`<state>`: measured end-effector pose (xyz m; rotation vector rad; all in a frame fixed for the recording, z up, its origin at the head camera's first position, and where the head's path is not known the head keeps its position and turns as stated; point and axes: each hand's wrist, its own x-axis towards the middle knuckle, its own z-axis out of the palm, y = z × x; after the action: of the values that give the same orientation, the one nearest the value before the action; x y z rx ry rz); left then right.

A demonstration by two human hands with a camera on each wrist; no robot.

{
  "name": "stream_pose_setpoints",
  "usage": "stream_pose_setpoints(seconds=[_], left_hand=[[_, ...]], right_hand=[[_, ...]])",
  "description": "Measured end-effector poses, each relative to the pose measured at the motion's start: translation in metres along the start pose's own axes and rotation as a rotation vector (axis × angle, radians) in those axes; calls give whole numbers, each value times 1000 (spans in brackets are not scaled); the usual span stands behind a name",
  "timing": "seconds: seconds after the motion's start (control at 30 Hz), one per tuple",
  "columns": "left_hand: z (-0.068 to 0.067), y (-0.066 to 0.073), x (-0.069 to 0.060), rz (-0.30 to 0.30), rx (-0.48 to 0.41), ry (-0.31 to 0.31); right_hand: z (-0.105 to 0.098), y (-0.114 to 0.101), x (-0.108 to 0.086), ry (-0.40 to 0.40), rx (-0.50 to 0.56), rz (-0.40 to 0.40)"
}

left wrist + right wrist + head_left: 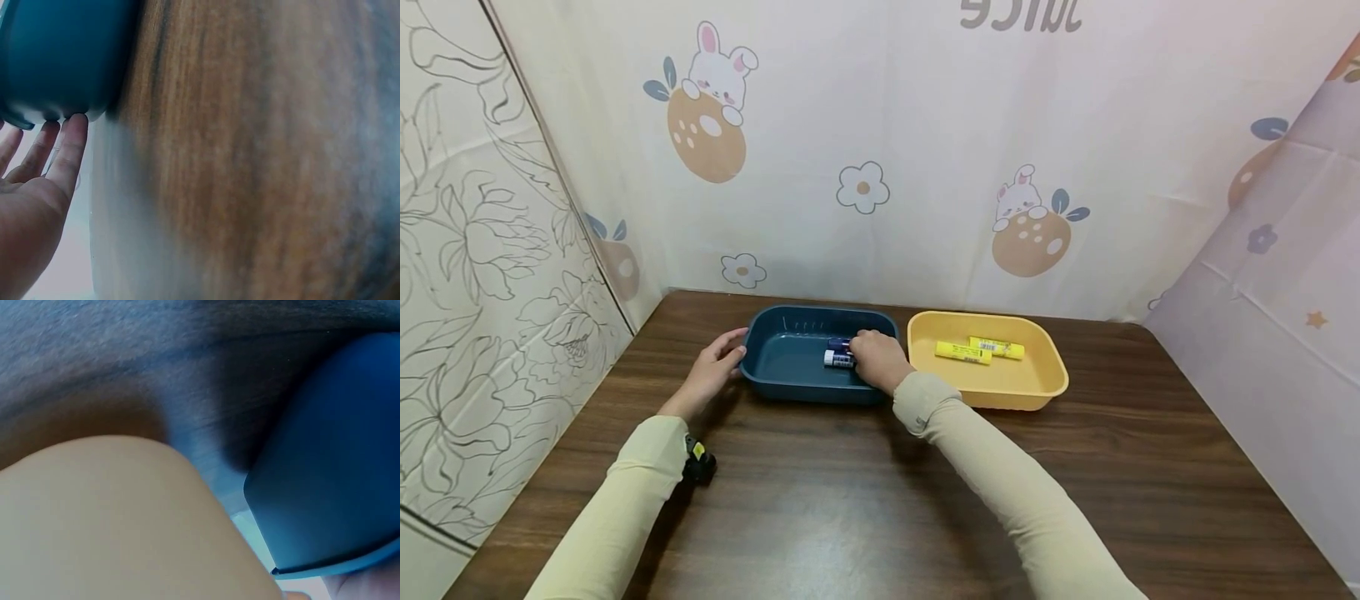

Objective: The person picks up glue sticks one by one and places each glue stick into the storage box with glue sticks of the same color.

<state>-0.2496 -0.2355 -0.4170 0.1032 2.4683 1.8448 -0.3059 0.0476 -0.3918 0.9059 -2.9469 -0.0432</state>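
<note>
A dark blue tray (797, 392) stands on the table, holding a dark blue tube with a white cap (838, 358), which looks like a glue stick, and a second dark tube (838, 342) beside it. My right hand (880, 360) reaches over the tray's right part, fingers bent down at the tubes' right ends. Its fingertips are hidden, so whether they grip a tube does not show. At the tray's left end my left hand (718, 367) touches the rim. The left wrist view shows its fairly straight fingers (72, 147) against the blue tray's outer side (62, 56).
A yellow tray (1045, 383) stands just right of the blue one, with two yellow tubes (962, 352) lying in it. Behind both trays hangs a printed curtain (925, 233) along the back edge of the wooden table (820, 500).
</note>
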Motion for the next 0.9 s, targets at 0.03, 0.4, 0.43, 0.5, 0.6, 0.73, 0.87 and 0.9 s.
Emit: stream_pose_setpoints(seconds=[0.03,0.4,0.43,0.5,0.6,0.73,0.87,0.9], left_hand=[[0,-2,1,2,7,2],[-1,-1,10,58,194,59],[-1,0,9,80,245,79],[0,5,9,147,374,105],[5,12,5,267,590,95],[17,26,-5,376,825,20],[29,44,-20,413,930,-41],[31,49,-23,423,950,-51]], right_hand=[[-1,1,-1,3,-1,-2],[-22,9,-29,77,45,-55],[-25,10,-34,84,60,-57],[-31,12,-44,103,87,-61],[-40,16,-60,145,133,-72],[-50,19,-82,180,220,-58],[-56,23,-104,203,272,-29],[-58,25,-109,210,273,-28]])
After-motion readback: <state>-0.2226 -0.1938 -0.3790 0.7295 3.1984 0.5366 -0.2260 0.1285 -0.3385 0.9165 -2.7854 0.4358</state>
